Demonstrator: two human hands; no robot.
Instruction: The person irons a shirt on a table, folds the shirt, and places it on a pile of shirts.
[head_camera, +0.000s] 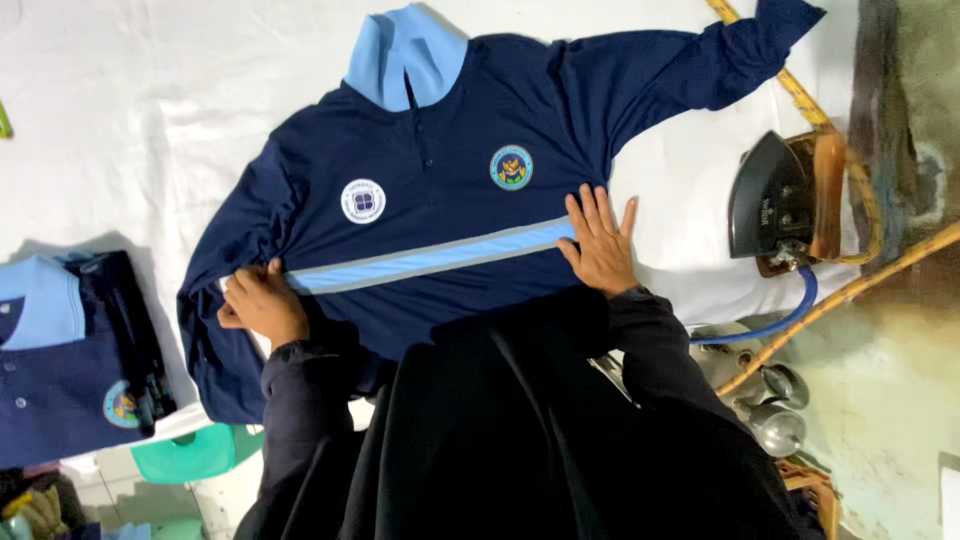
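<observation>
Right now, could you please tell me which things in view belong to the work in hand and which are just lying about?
In hand:
- navy polo shirt, spread flat on the white ironing cloth
- left hand, gripping its side edge
- right hand, pressed flat on it

Lying about:
- black iron, standing aside
- folded navy shirts
- metal cups
</observation>
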